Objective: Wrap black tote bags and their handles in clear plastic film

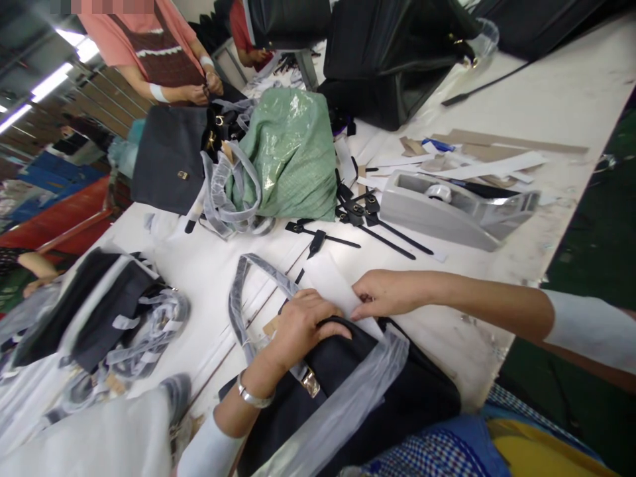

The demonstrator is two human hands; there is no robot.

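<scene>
A black handbag (397, 397) lies in front of me at the white table's near edge, its handles wrapped in clear plastic (342, 404). My left hand (303, 324) is curled over the bag's top rim, pressing on it. My right hand (385, 293) pinches a sheet of white paper (330, 281) at the bag's opening. A gold clasp (311, 382) shows below my left wrist.
A grey tape dispenser (447, 209) and several black straps (368, 228) lie beyond the bag. A green plastic-covered bag (291, 152) and dark handbags (171, 156) sit further back. A person in pink (149, 46) works at the far side. Wrapped bags (99, 318) pile at left.
</scene>
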